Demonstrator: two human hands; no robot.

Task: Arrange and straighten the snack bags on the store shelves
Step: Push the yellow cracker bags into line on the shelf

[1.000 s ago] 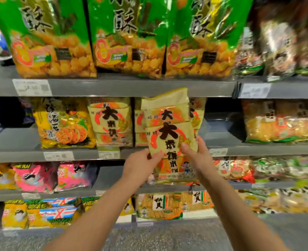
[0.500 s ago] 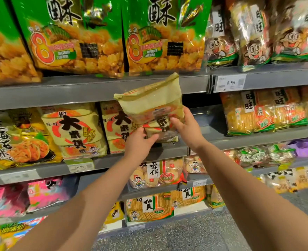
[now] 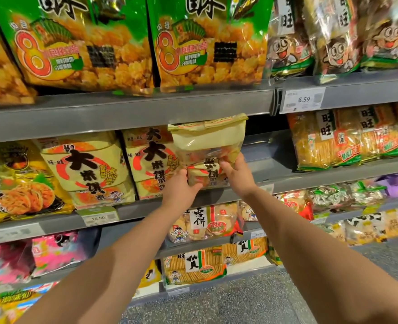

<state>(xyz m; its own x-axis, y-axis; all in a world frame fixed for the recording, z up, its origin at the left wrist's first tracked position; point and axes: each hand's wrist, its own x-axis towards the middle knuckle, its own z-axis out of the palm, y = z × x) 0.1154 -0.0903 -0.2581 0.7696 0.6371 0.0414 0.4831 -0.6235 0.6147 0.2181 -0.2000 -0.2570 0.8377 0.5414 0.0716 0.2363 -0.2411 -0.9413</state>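
A pale yellow rice-cracker bag (image 3: 207, 146) with black characters is tipped back, its top under the grey upper shelf edge (image 3: 128, 113). My left hand (image 3: 180, 190) grips its lower left corner and my right hand (image 3: 234, 175) grips its lower right side. The bag's base sits over the middle shelf (image 3: 270, 183), to the right of two matching yellow bags (image 3: 88, 169) (image 3: 150, 160) standing upright. To the right of the held bag the shelf is dark and bare.
Big green snack bags (image 3: 83, 43) fill the top shelf. Clear yellow cracker packs (image 3: 347, 136) stand at the right of the middle shelf, a yellow seaweed-cracker bag (image 3: 13, 183) at its left. Lower shelves hold pink bags (image 3: 55, 251) and more cracker packs (image 3: 205, 223). Speckled floor lies below.
Both hands have carried the yellow bag up and forward from in front of the shelves into the middle shelf gap, tipping its top backward. My view has come closer.
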